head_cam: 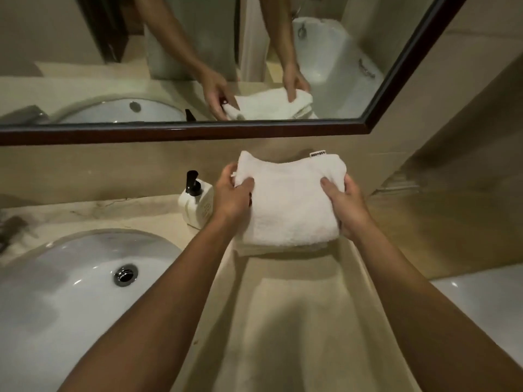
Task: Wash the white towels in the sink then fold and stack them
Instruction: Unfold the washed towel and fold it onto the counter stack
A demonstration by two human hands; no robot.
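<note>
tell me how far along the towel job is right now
Late stage, it seems. The sink holds no towels, so washing looks finished. In hand: the left hand and right hand grip a folded white towel above a folded layer on the counter. Left: setting it down squarely; no other towels show.

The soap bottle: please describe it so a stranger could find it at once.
Start at the white sink set in the beige counter. Behind its right rim, by the wall, stands the soap bottle, just left of the folded towel. It alone has a black pump.
</note>
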